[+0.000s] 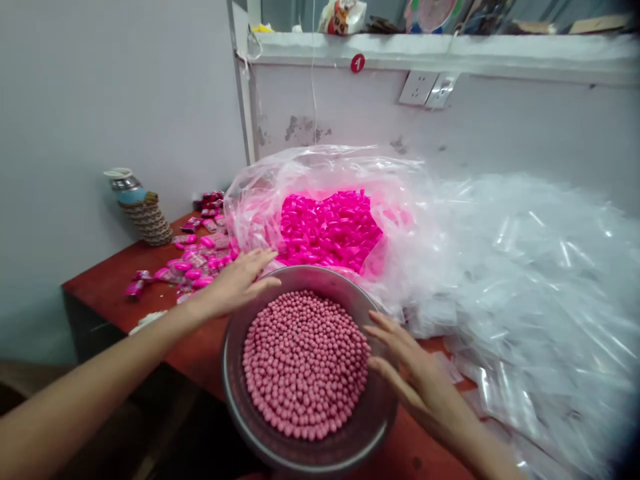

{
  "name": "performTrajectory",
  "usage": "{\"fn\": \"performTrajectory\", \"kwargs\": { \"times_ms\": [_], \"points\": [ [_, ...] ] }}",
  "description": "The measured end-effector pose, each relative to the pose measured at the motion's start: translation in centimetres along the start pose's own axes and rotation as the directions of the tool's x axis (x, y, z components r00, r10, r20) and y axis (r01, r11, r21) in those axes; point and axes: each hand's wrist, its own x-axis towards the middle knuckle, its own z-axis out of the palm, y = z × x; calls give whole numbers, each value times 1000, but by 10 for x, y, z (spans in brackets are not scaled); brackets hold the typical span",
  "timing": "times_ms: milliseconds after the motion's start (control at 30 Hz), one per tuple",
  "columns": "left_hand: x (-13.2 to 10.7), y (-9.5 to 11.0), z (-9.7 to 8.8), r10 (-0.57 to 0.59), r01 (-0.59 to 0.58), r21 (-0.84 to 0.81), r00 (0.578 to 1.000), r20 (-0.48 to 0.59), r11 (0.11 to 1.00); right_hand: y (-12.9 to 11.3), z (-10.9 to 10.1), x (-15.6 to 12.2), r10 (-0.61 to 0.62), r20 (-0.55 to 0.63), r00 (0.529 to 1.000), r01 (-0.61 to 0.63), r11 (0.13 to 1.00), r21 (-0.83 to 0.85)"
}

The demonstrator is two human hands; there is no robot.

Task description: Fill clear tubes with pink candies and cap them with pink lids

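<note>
A round metal bowl [377, 437] stands at the front edge of the red table, with many small pink beads [306, 363] spread over its bottom. My left hand [245, 280] is at the bowl's far left rim, fingers stretched out and nothing held. On the right side, my right hand [403, 363] reaches over the rim with fingers apart, its tips above the inner wall. Whether either hand touches the metal I cannot tell. Just behind the bowl lies an opened clear plastic bag [265, 180] full of bright pink plastic pieces [330, 227].
A big heap of clear plastic bags [540, 267] covers the right side. Small pink packets [200, 260] lie scattered at the left of the red table [115, 273]. A bottle in a woven holder [145, 217] stands by the wall. A shelf [390, 50] and sockets [419, 88] are above.
</note>
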Motion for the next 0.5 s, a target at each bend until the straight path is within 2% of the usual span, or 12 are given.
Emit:
{"fn": "performTrajectory", "kwargs": {
  "times_ms": [100,200,300,367,500],
  "points": [
    [-52,9,25,-108,108,-23,994,-4,994,-15,32,-22,20,-32,999,-18,999,40],
    [-84,15,51,-220,212,-124,974,-54,969,-17,52,-28,91,-142,986,-78,992,99],
    [-94,21,67,-348,302,-249,923,-167,920,-16,56,-28,126,-217,968,-93,984,154],
    [-92,23,70,-377,310,-288,901,-215,906,-17,54,-27,136,-231,963,-96,980,175],
    [-83,15,70,-337,274,-273,915,-220,922,-24,48,-25,149,-221,964,-103,973,206]
  ]
}}
